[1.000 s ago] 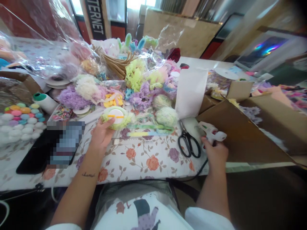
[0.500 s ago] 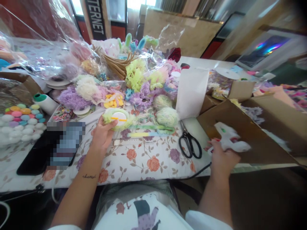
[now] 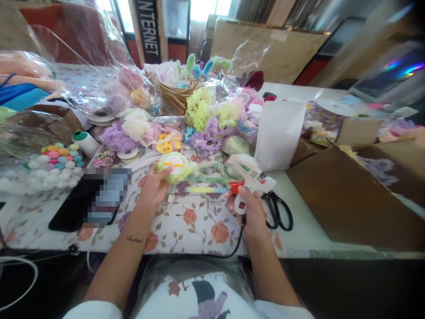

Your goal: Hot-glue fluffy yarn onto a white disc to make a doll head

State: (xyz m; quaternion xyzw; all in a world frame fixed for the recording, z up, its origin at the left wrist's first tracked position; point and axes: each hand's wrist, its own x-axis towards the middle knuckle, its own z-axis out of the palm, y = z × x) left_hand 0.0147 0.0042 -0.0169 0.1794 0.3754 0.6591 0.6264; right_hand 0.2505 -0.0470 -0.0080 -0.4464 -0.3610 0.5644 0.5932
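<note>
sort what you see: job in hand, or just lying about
Likely in use:
pale green fluffy bundle with round white disc, left grip
white glue gun with orange-red trigger, right grip

Likely lying about:
black-handled scissors
brown cardboard box
black rectangular device

Two hands, left hand (image 3: 155, 184) and right hand (image 3: 251, 208), one glue gun (image 3: 247, 170), one pair of scissors (image 3: 291, 215), one orange-striped white disc (image 3: 176, 160) and, at left, one green-topped cone (image 3: 86, 144) are visible.
</note>
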